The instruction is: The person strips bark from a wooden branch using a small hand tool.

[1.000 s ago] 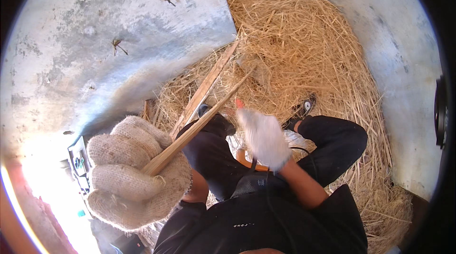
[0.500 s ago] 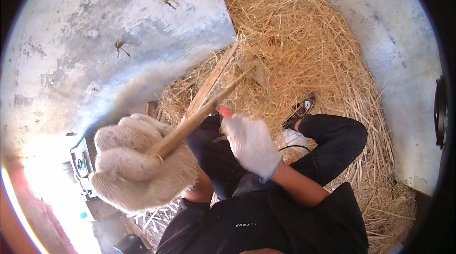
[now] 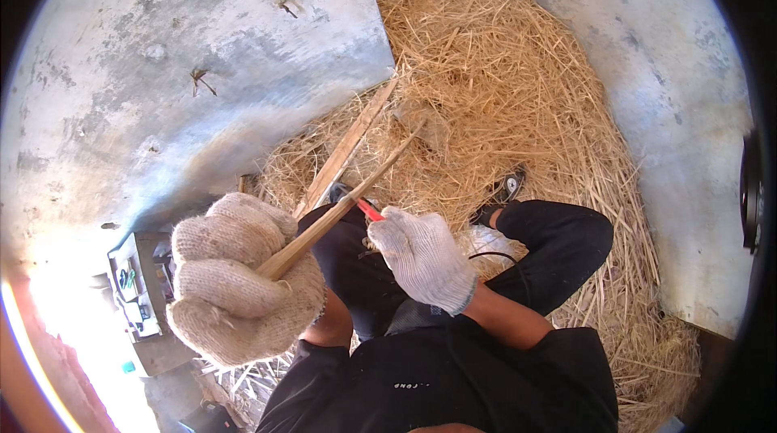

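My left hand (image 3: 243, 279), in a thick cream knit glove, is closed around the lower end of a tan bamboo strip (image 3: 324, 221). The strip slants up and away to the right, narrowing to a thin tip. A thinner white glove covers my right hand (image 3: 425, 259), which is closed on a red-handled knife (image 3: 370, 209). Its red part meets the strip near the middle; I cannot make out the blade clearly. Both hands are above my lap, the right one lower and to the right of the strip.
A deep heap of straw-like shavings (image 3: 502, 69) spreads ahead and to the right. A flat wooden slat (image 3: 348, 146) lies beyond my left knee. Worn grey walls (image 3: 186, 36) stand on both sides. A small shelf (image 3: 142, 287) is at the left, by a bright opening.
My right hand has drawn down and slightly right, and the red handle has moved lower along the strip. The strip's near end and my left hand have shifted only slightly.
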`<state>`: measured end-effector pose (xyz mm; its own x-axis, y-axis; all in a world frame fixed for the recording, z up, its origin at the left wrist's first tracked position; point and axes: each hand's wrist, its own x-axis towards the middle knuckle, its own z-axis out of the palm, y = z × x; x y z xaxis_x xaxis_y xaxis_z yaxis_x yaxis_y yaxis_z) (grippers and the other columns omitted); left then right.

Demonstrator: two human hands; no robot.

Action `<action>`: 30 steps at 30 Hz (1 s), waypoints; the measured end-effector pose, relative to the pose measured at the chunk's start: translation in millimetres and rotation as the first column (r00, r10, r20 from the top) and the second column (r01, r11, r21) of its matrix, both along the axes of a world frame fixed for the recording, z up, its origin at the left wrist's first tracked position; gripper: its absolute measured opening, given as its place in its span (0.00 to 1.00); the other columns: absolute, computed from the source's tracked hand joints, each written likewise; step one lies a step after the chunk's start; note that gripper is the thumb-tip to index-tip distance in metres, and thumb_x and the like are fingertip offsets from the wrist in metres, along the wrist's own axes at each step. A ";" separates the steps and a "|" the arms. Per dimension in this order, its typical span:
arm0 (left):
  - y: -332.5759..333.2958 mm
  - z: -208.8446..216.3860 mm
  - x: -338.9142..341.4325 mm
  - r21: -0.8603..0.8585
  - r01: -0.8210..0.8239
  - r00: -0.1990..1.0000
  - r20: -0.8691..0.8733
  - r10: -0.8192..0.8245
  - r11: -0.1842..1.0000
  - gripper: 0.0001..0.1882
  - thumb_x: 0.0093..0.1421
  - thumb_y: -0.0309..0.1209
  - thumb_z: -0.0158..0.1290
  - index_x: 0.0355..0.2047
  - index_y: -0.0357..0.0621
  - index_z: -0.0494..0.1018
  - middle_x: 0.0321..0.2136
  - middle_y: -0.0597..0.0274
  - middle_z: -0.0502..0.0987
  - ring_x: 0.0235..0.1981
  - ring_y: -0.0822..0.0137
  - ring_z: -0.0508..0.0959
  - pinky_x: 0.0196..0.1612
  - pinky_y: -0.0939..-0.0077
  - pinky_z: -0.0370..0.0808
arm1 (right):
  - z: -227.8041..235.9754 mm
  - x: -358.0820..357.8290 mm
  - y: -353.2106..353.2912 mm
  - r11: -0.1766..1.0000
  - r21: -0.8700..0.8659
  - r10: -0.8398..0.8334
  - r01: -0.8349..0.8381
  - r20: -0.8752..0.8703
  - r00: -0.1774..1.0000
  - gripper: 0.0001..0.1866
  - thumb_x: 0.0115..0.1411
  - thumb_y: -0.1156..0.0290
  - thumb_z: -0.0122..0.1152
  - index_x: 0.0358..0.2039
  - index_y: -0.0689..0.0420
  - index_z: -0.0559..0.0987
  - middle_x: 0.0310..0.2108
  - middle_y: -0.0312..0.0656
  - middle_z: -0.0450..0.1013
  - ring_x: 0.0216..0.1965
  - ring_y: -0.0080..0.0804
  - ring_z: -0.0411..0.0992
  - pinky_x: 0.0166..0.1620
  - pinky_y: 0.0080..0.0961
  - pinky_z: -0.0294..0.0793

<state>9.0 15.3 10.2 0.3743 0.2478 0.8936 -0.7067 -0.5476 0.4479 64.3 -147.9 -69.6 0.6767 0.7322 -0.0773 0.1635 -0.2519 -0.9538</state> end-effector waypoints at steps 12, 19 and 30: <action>0.6 -6.7 8.2 -0.059 -0.066 0.980 0.183 0.076 0.996 0.21 0.69 0.33 0.41 0.17 0.50 0.65 0.12 0.63 0.64 0.11 0.70 0.64 0.14 0.75 0.66 | -185.2 48.6 -17.5 0.833 -0.429 -0.446 0.349 -0.148 0.883 0.43 0.73 0.36 0.32 0.35 0.67 0.80 0.33 0.66 0.77 0.43 0.66 0.76 0.48 0.53 0.72; 8.4 -8.3 11.1 -0.323 0.170 0.977 0.175 -0.118 0.931 0.24 0.66 0.36 0.43 0.10 0.55 0.59 0.09 0.70 0.55 0.08 0.75 0.52 0.11 0.75 0.51 | -137.8 46.0 15.8 0.952 -0.254 -0.180 0.170 -0.015 0.984 0.42 0.72 0.36 0.33 0.43 0.66 0.81 0.41 0.68 0.77 0.49 0.65 0.75 0.52 0.50 0.73; 19.9 -7.9 11.7 -0.145 0.198 0.976 0.117 -0.182 0.969 0.26 0.69 0.38 0.36 0.11 0.54 0.51 0.09 0.68 0.56 0.09 0.71 0.56 0.15 0.76 0.60 | -190.5 75.2 11.7 0.916 -0.194 -0.374 0.351 -0.100 0.922 0.41 0.71 0.35 0.34 0.46 0.62 0.82 0.38 0.64 0.78 0.45 0.65 0.76 0.49 0.50 0.74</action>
